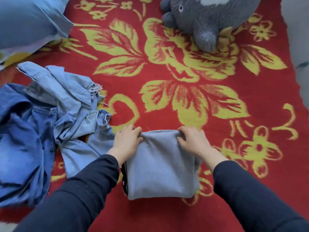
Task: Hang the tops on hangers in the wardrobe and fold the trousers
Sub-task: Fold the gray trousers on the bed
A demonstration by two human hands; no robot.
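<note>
Lying folded square on the red floral blanket (167, 67), head view: grey garment (160, 164), probably trousers, though the fold hides its cut. Left hand (127, 139): fingers curled, pinching its far left corner. Right hand (192, 139): pinching the far right corner. Denim heap (50, 123): crumpled, just left. Grey plush toy (200, 22), blue pillow (30, 19): far side.

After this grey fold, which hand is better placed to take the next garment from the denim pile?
Left, probably. The left hand grips the folded grey fabric garment right beside the crumpled blue denim pile; the right hand grips its opposite corner.
</note>
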